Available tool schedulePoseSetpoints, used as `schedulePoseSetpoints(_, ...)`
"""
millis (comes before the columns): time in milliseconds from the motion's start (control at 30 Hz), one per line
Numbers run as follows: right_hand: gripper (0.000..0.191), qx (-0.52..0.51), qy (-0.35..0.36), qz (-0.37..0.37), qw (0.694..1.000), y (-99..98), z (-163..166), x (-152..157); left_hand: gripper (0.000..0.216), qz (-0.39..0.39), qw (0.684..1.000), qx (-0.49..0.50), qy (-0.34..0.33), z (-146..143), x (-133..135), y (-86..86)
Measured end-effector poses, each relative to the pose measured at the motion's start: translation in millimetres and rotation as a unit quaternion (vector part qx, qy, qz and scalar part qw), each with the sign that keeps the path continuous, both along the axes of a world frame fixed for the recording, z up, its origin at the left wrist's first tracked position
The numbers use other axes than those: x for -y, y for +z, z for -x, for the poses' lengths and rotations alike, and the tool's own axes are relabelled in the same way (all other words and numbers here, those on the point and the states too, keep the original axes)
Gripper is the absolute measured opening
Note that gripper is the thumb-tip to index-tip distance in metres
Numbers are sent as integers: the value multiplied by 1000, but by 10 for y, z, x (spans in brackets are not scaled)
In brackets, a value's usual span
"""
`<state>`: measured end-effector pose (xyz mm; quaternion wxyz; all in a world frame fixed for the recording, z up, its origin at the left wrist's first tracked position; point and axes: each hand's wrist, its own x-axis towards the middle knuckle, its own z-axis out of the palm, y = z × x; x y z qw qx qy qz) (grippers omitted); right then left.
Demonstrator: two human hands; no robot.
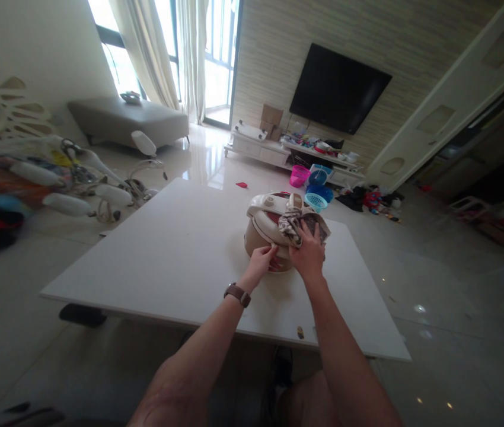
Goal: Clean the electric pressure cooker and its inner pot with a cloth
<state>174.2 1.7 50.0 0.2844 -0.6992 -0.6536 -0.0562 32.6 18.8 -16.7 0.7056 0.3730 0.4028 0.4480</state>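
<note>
White table (pixel 181 249); cloth (pixel 289 225) on cooker (pixel 261 230); baskets (pixel 315 202) beyond.

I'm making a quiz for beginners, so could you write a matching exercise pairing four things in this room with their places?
1. Patterned cloth
2. Cooker
3. Television
4. Grey bench

A. mounted on the wall
B. near the curtains
C. under the right hand
D. standing on the white table

Pairs: 1-C; 2-D; 3-A; 4-B
</note>
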Motion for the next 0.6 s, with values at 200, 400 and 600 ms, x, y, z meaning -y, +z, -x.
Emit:
schedulePoseSetpoints(200,68,-266,-64,-145,951,-528,-236,132,52,-6,1000,-9,15,16,31,14)
schedulePoseSetpoints(400,59,-427,28,-185,885,-955,92,488,54,-6,999,-4,35,-23,15,-8)
schedulePoseSetpoints(600,63,-172,46,-102,979,-812,32,501,50,-27,999,-5,36,-33,-37,-97)
